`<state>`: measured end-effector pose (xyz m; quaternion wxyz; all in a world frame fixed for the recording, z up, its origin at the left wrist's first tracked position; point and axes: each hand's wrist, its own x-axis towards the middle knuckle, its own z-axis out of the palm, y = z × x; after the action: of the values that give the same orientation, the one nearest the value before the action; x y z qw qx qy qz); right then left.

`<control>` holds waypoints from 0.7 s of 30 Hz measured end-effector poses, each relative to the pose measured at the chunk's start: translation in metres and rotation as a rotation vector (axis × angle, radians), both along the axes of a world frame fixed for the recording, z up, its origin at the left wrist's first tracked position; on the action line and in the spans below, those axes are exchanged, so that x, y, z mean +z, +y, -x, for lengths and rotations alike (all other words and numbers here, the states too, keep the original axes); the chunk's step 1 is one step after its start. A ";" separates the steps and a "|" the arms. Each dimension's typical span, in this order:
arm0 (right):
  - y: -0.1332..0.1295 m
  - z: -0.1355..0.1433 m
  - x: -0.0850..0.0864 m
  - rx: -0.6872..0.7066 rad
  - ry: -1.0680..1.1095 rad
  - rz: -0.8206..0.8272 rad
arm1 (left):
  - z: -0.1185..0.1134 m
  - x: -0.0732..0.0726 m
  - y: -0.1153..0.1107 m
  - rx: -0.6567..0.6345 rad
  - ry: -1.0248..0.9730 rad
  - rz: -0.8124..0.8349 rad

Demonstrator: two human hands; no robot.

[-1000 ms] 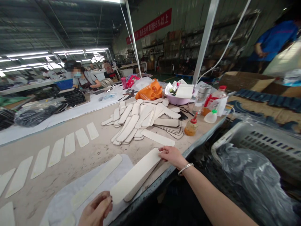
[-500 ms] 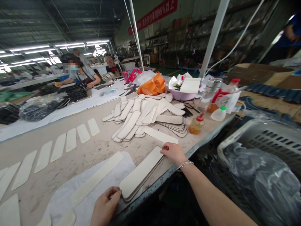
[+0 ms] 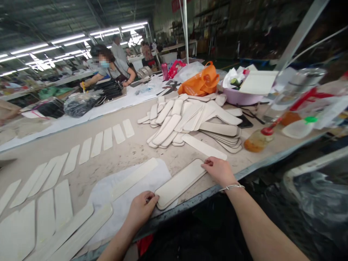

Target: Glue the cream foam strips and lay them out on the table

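A long cream strip with rounded ends (image 3: 181, 183) lies near the table's front edge, apparently on top of another of the same shape. My left hand (image 3: 143, 207) pinches its near end between thumb and fingers. At the far end, the fingertips of my right hand (image 3: 219, 170) are closed on its corner. Beside it, a thinner pale strip (image 3: 136, 178) rests on a white sheet (image 3: 164, 174). Just beyond my right hand lies a single loose strip (image 3: 204, 146). A large heap of similar strips (image 3: 166, 130) sits behind that.
Rows of pale strips (image 3: 72, 159) spread over the left of the table. An orange bag (image 3: 199, 80), a purple basin (image 3: 240, 97) and a red-topped glue bottle (image 3: 258, 140) stand beyond the heap. A grey crate (image 3: 320, 166) is at right. A co-worker (image 3: 116, 72) sits across the table.
My view has swung left, so everything appears further right. The upper strip's near end has come down closer onto the piece beneath, and both hands keep hold of its ends.
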<state>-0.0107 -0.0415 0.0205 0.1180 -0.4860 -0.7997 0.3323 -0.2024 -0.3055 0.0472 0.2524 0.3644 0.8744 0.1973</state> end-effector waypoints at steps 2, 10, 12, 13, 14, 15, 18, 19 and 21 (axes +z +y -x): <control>0.000 -0.001 -0.001 0.003 -0.001 0.000 | -0.001 0.000 0.001 -0.014 0.034 0.021; 0.000 -0.002 0.000 0.010 -0.010 -0.022 | -0.003 -0.004 0.004 -0.050 0.100 0.061; 0.000 -0.001 0.000 0.010 -0.017 -0.016 | -0.004 -0.005 0.004 -0.053 0.120 0.057; 0.000 -0.001 0.000 0.009 -0.020 -0.014 | -0.004 -0.006 0.004 -0.055 0.130 0.056; 0.000 0.000 0.000 0.007 -0.021 -0.014 | -0.005 -0.006 0.004 -0.057 0.138 0.055; 0.000 0.000 0.000 0.005 -0.023 -0.012 | -0.005 -0.007 0.003 -0.061 0.147 0.053; 0.000 0.000 0.001 0.002 -0.031 -0.002 | -0.005 -0.011 -0.003 -0.053 0.191 0.011; 0.000 0.000 0.001 0.003 -0.032 0.003 | -0.004 -0.014 -0.007 -0.047 0.215 -0.027; 0.000 -0.001 0.000 0.007 -0.026 0.007 | -0.003 -0.021 -0.017 -0.080 0.264 -0.166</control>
<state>-0.0101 -0.0411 0.0209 0.1045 -0.4878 -0.8017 0.3291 -0.1991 -0.3225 0.0266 0.1120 0.4415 0.8654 0.2087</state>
